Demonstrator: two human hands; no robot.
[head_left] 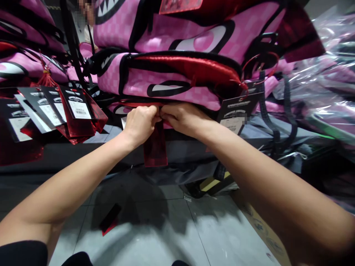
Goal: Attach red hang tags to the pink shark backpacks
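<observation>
Pink checkered bags [169, 79] with black edging, eye shapes and red lining lie piled in the middle. At the front of the pile's lower part, my left hand [142, 122] is closed, its fingertips pinched near the red edge of a low bag. My right hand [184, 117] meets it there, fingers curled and closed, close against the left fingertips. What the fingertips grip is too small to make out. Below them hangs a dark red translucent pouch [155, 147]. A black tag [240, 111] with a white label hangs right of my right hand.
More pink bags [33, 68] are stacked at left, with black tags and red pouches [80, 122] hanging down. Plastic-wrapped bags [332, 74] lie at right. A black and red piece [110, 220] is on the tiled floor [144, 236]. A carton [260, 225] stands low right.
</observation>
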